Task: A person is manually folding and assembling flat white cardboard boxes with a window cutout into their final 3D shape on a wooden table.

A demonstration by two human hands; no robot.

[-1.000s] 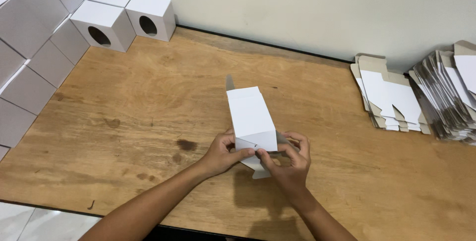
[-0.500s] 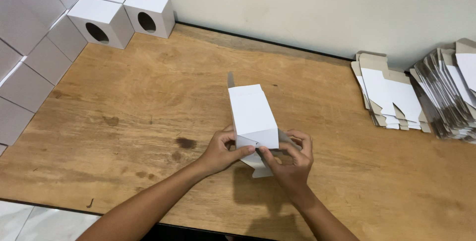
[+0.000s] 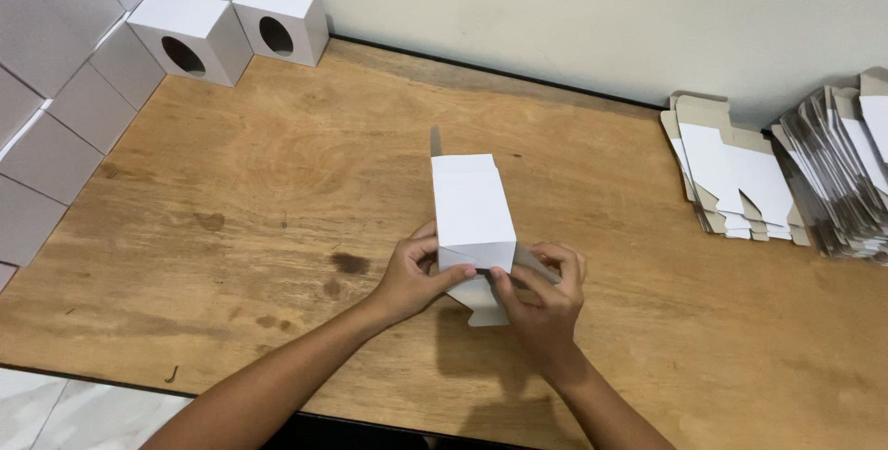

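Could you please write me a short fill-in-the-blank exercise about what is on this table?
1. Both the left hand and the right hand grip the near end of a white ____ in the middle of the wooden table.
2. The two finished boxes by the wall each have an ____ hole in one side.
3. The flat cardboard blanks lie stacked at the table's ____ edge.

Missing words: box; oval; right

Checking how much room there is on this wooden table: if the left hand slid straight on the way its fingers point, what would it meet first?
The left hand points right, at the near end of the white carton, which it already touches. Just beyond are the right hand's fingers; depth there is unclear.
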